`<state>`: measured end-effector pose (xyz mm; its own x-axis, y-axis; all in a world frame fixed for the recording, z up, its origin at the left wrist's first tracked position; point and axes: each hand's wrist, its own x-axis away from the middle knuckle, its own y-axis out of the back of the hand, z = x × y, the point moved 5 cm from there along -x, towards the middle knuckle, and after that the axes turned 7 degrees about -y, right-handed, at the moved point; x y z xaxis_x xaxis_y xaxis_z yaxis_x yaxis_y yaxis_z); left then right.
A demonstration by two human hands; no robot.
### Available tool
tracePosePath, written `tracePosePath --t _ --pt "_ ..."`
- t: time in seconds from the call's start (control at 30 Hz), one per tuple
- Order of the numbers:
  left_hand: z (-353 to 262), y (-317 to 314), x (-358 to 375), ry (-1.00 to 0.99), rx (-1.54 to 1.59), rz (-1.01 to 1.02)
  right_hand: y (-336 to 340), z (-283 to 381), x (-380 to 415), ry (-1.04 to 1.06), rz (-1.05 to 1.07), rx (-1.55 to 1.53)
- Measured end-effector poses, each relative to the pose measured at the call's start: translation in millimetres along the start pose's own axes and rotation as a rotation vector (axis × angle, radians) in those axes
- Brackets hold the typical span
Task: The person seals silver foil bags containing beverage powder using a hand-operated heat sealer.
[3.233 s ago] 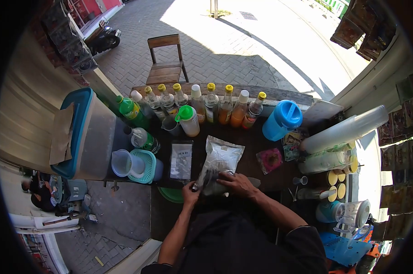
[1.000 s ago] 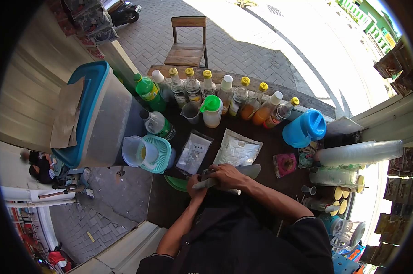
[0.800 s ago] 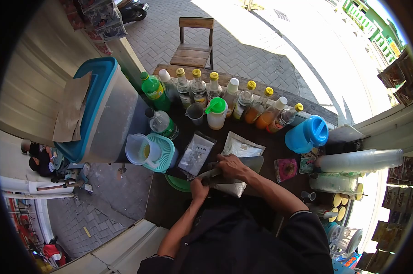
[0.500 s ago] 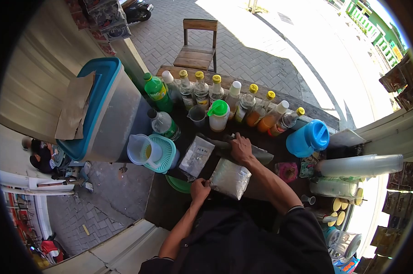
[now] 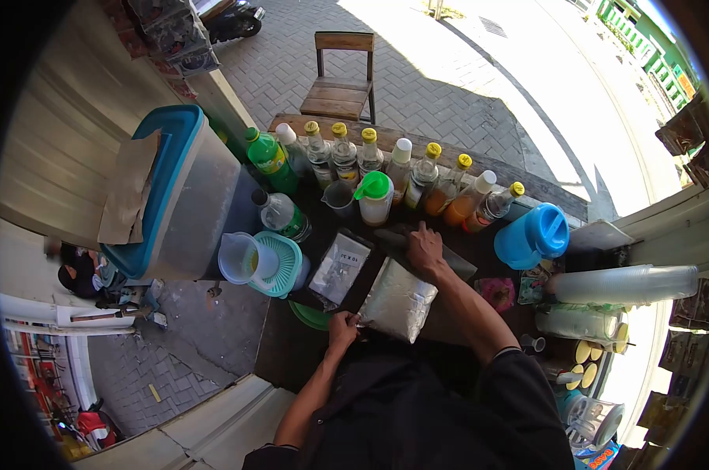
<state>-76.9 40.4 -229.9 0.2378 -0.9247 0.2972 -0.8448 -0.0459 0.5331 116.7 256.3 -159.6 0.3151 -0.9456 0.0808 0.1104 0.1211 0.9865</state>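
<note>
My left hand [image 5: 342, 330] is closed at the near-left corner of a shiny clear plastic pack [image 5: 397, 299], its fingertips pinching the edge. My right hand [image 5: 427, 252] lies beyond that pack, fingers stretched forward on a dark, flat sheet-like item [image 5: 458, 266] whose kind I cannot make out. To the left of the shiny pack is a second clear plastic packet [image 5: 341, 269] with a white printed label. A green round rim [image 5: 307, 315] shows just beyond my left wrist.
Several bottles [image 5: 368, 157] line the table's far side. A green-lidded jar [image 5: 375, 200] stands before them. On the left are a large lidded tub [image 5: 190, 211] and a measuring jug [image 5: 247, 257] on a teal basket [image 5: 284, 262]. A blue jug [image 5: 532, 235] and stacked plastic cups [image 5: 621, 284] stand right.
My right hand has shifted a little right and nearer me, over the dark item. The far end of the shiny pack shows more fully. My left hand stays at its corner.
</note>
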Motion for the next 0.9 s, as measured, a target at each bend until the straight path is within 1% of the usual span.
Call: tracePosePath --t 0.07,0.1,0.17,0.2,0.23,0.3,0.33,0.37,0.43,0.47,0.5,0.53,0.57,0.6,0.63,0.67,0.73,0.8,0.83,0.9 --pt "-14.5 3.0 8.2 0.196 0.243 0.029 14.4 3.9 6.1 -0.041 0.043 -0.164" --pt "-10.7 2.7 6.7 0.193 0.239 0.034 12.8 -1.8 10.2 -0.048 0.041 -0.166" --pt "-5.6 0.5 5.6 0.134 0.285 0.033 8.7 -10.3 25.8 0.122 0.093 -0.234" --pt "-1.4 -2.1 6.4 0.137 0.281 0.038 9.8 -22.8 26.1 0.002 0.01 -0.245" --pt "-6.0 -0.6 2.2 0.096 0.223 0.009 13.0 -27.0 19.8 0.003 0.009 -0.246" --pt "-9.9 5.6 5.7 0.053 0.149 -0.008 14.0 -42.6 15.3 -0.238 0.027 -0.179" --pt "-11.2 5.8 3.1 0.049 0.141 -0.001 27.1 -32.0 23.7 -0.114 -0.023 -0.215" --pt "-11.5 4.3 1.9 0.049 0.133 0.01 22.9 -29.7 32.0 0.066 0.016 -0.278" --pt "-13.6 4.2 7.9 0.077 0.137 0.007 0.1 -51.6 50.8 -0.033 0.056 -0.214" --pt "-17.3 9.3 8.0 0.1 0.144 -0.017 -4.1 -65.3 52.4 -0.044 0.051 -0.221" --pt "-24.1 11.8 7.8 0.089 0.139 -0.016 -8.4 -89.0 49.7 -0.196 0.075 -0.029" --pt "-29.3 16.7 13.6 0.057 -0.061 0.003 -12.4 -103.8 54.6 -0.358 0.108 0.155" --pt "-40.6 20.7 10.3 0.01 -0.261 0.021 9.5 -99.4 56.9 -0.379 0.097 0.145" --pt "-52.2 19.2 2.7 -0.009 -0.268 0.03 33.2 -93.3 60.7 -0.319 0.062 -0.001" --pt "-78.0 23.3 -4.0 -0.193 -0.311 -0.124 50.1 -83.2 64.0 -0.255 0.033 -0.144" --pt "-100.0 25.4 -9.0 -0.376 -0.351 -0.274 50.7 -75.2 59.0 -0.21 0.012 -0.32" --pt "-136.8 6.2 -46.5 -0.599 -0.108 -0.094 44.9 -54.6 40.7 -0.103 0.055 -0.605" --pt "-151.8 -24.9 -86.6 -0.737 0.016 0.118 22.8 -39.4 22.4 -0.002 0.071 -0.612" --pt "-152.0 -37.8 -97.9 -0.755 0.016 0.144 -18.7 -40.7 9.9 0.031 0.182 -0.485" --pt "-143.1 -71.8 -113.4 -0.665 -0.432 0.379 -37.5 -50.7 16.5 -0.186 0.206 -0.379"
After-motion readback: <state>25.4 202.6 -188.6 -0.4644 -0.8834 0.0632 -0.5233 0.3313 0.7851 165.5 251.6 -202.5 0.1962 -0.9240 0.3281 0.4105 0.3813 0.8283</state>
